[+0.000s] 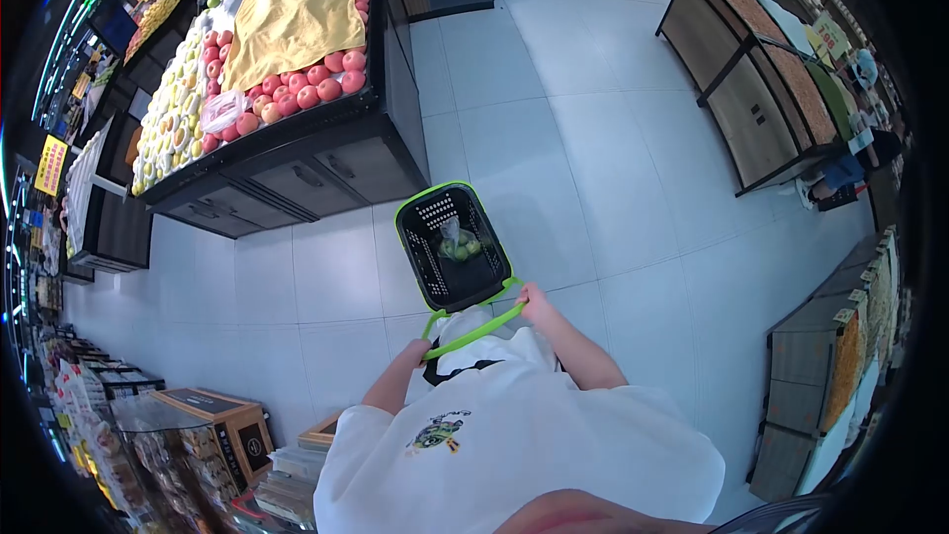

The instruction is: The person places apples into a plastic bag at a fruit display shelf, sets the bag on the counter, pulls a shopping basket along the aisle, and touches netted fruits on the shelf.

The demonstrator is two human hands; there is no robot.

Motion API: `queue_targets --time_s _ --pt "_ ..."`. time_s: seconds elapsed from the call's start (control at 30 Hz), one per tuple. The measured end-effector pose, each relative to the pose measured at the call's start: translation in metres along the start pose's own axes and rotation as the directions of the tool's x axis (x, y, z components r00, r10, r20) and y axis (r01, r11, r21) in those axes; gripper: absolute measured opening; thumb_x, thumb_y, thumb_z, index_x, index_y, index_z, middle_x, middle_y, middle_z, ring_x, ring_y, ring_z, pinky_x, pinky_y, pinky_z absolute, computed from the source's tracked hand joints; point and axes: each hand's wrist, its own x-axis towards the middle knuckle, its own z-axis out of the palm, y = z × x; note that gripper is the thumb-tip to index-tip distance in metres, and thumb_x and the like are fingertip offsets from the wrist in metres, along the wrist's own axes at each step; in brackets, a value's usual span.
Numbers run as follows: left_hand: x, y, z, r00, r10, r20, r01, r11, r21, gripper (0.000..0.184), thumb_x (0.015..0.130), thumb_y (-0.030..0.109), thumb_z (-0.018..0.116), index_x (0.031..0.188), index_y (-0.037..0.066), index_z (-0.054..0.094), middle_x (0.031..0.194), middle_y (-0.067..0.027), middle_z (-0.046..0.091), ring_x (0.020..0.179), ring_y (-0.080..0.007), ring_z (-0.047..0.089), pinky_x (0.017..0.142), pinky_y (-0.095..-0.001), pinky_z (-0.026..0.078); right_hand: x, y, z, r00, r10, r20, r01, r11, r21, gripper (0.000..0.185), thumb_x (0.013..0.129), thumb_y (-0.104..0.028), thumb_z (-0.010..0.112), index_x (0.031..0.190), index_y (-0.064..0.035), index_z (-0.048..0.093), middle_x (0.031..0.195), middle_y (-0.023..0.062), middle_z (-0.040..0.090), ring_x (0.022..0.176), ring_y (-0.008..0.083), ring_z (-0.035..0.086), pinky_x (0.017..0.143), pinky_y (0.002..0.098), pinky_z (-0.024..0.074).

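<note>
A black shopping basket (420,247) with a green rim stands in front of me, and its green handle (474,333) reaches back toward my body. My right hand (534,304) is closed round the right end of the handle. At the handle's left side, my left hand (417,349) has its fingers wrapped round the green bar. Inside the basket lies a clear plastic bag of green produce (459,244).
Ahead on the left is a fruit stand (297,178) with red apples (307,96), pale wrapped fruit (176,124) and a yellow cloth (292,15). Wooden bins (736,99) stand at the right, with a person (845,173) beside them. Cardboard boxes (232,430) sit at lower left.
</note>
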Motion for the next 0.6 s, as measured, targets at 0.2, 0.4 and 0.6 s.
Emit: queue_targets --time_s 0.2,0.4,0.6 --pt "-0.008 0.021 0.073 0.998 -0.014 0.064 -0.005 0.959 0.283 0.021 0.091 0.019 0.060 0.099 0.000 0.061 0.076 -0.0110 0.056 0.054 -0.0244 0.053 0.045 -0.0408 0.042 0.033 -0.083 -0.008 0.999 0.029 0.028 -0.027 0.997 -0.071 0.018 0.089 -0.008 0.052 0.076 -0.0135 0.040 0.060 -0.0041 0.036 0.044 0.0072 0.032 0.041 0.0238 0.0313" --pt "0.035 0.027 0.128 0.986 -0.157 -0.047 0.091 0.761 -0.643 0.024 0.093 0.023 0.061 0.106 0.003 0.059 0.088 -0.0117 0.056 0.067 -0.0253 0.054 0.055 -0.0426 0.047 0.033 -0.146 0.023 0.999 0.034 0.037 -0.028 0.989 -0.148 0.017 0.088 -0.007 0.052 0.076 -0.0127 0.041 0.061 -0.0031 0.036 0.044 0.0078 0.032 0.041 0.0247 0.0309" --pt "0.038 0.099 0.147 0.981 -0.185 0.061 0.158 0.571 -0.805 0.028 0.094 0.029 0.064 0.111 0.008 0.055 0.101 -0.0115 0.052 0.083 -0.0262 0.052 0.067 -0.0439 0.050 0.035 -0.203 0.076 0.999 0.029 0.033 -0.020 0.969 -0.246 0.015 0.085 -0.005 0.052 0.077 -0.0116 0.042 0.064 -0.0014 0.037 0.045 0.0088 0.032 0.041 0.0261 0.0302"
